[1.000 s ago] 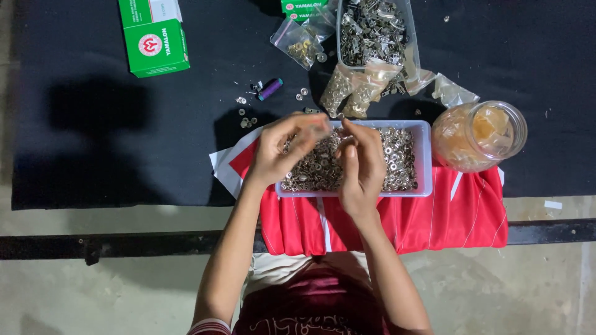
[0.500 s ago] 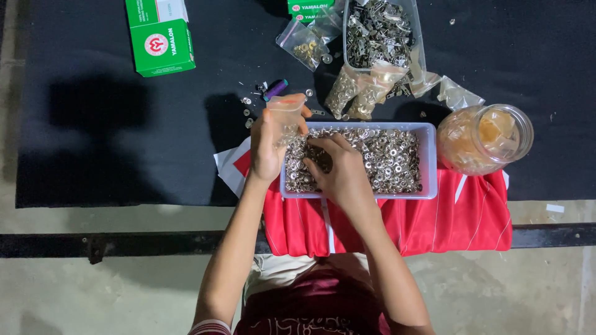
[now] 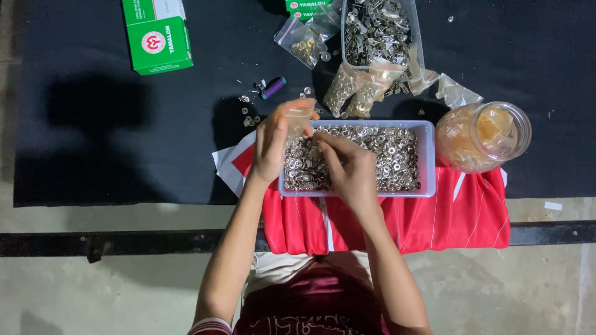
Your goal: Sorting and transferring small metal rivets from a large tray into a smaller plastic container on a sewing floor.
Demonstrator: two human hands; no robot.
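Head view, one moment. Left hand (image 3: 272, 149): fingers closed around a small clear plastic bag (image 3: 298, 118), held upright at the near-left corner of the white tray (image 3: 427, 158); half a second earlier the bag sat slightly higher and farther left of that corner. Right hand (image 3: 351, 170): fingers curled down into the tray's metal rings (image 3: 391, 155), pinching among them; whether any ring is gripped cannot be told. That hand has shifted little since the earlier frame.

Bag contents hard to make out behind the left thumb. Tray's left half hidden by both hands.

Tray: rectangular, thin-walled plastic, filled with small shiny silver rings. Beneath its near edge, red cloth (image 3: 434, 217) with white stripes, draped over the table's front. Right of the tray, a round clear jar (image 3: 484, 136) of amber tint. Beyond the tray, crumpled clear bags (image 3: 360, 87) of metal parts on black matte table covering (image 3: 93, 124).
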